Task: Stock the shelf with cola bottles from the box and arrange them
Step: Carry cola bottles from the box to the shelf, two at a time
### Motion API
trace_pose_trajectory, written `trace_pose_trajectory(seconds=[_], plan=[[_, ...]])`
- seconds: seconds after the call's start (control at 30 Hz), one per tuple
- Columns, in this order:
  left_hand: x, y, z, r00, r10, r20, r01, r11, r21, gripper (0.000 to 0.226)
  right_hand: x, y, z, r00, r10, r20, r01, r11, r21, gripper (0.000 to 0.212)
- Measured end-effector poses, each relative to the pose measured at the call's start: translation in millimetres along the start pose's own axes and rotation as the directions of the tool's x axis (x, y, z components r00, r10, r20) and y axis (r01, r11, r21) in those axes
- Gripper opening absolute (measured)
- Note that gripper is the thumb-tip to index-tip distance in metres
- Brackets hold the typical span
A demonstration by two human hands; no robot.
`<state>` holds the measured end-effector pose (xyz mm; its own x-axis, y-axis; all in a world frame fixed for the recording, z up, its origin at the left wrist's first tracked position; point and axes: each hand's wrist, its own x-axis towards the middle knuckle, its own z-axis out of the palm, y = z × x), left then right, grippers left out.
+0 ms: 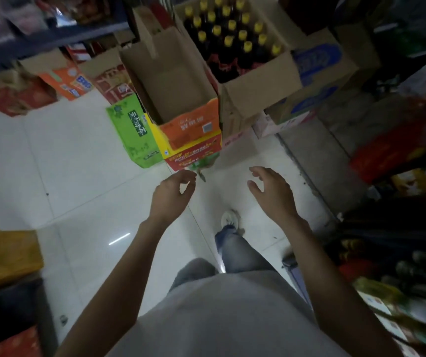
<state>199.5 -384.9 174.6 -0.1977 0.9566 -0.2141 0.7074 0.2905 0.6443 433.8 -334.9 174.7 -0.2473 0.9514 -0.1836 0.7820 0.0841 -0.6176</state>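
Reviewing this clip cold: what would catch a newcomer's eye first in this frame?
Probably the open cardboard box at top centre, packed with dark yellow-capped bottles. Next, the left hand and right hand, both holding nothing, reach forward over the white tile floor. An empty orange-fronted box stands left of the bottles.

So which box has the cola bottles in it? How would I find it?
Look ahead of the hands, to the stack of cardboard boxes on the white tiled floor. The cola box is the open brown one to the right of the empty orange box. Only it holds rows of dark bottles with yellow caps.
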Motion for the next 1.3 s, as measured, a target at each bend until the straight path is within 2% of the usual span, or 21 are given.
trace_pose_trajectory(seconds=[0.1,0.2,0.33,0.47,0.6,0.73,0.93,1.13,1.3], plan=[[65.1,18.6,-20.3,0.999,-0.013,-0.045,0.011,0.999,-0.04,0.024,75.7,-10.3,-16.4,0.999,-0.019,-0.029,0.019,1.0,-0.009,0.033],[136.4,32.4,-37.3,0.999,-0.026,-0.03,0.023,0.997,-0.077,0.033,146.8,-20.5,-31.3,0.998,-0.017,-0.066,0.019,1.0,0.025,0.029],[238.8,43.4,-48.2,1.0,-0.005,-0.006,0.005,0.997,-0.079,0.033,239.4,-28.3,-42.1,0.993,0.037,-0.112,-0.03,0.998,0.062,0.034],[345.8,47.1,-42.4,0.995,0.052,0.091,-0.048,0.998,-0.047,0.044,324.0,-21.8,-40.0,0.979,0.109,-0.173,-0.091,0.989,0.114,0.036],[446.3,48.1,-25.1,0.976,0.064,0.209,-0.06,0.998,-0.023,0.032,392.9,-6.5,-28.5,0.96,0.171,-0.221,-0.139,0.978,0.154,0.043],[510.8,47.5,-0.3,0.965,0.09,0.245,-0.082,0.996,-0.042,0.035,448.4,13.9,-10.9,0.949,0.259,-0.18,-0.233,0.96,0.154,0.052],[573.5,52.6,49.3,0.957,0.081,0.278,-0.125,0.982,0.143,0.062,520.1,45.5,21.0,0.925,0.379,-0.038,-0.379,0.925,-0.004,0.068],[594.2,47.8,79.2,0.947,0.093,0.308,-0.177,0.951,0.255,0.063,541.3,59.9,36.4,0.911,0.41,-0.034,-0.41,0.912,0.016,0.065],[597.6,44.0,88.4,0.966,0.052,0.253,-0.14,0.928,0.344,0.069,548.3,59.7,49.3,0.909,0.417,0.032,-0.408,0.901,-0.151,0.079]])
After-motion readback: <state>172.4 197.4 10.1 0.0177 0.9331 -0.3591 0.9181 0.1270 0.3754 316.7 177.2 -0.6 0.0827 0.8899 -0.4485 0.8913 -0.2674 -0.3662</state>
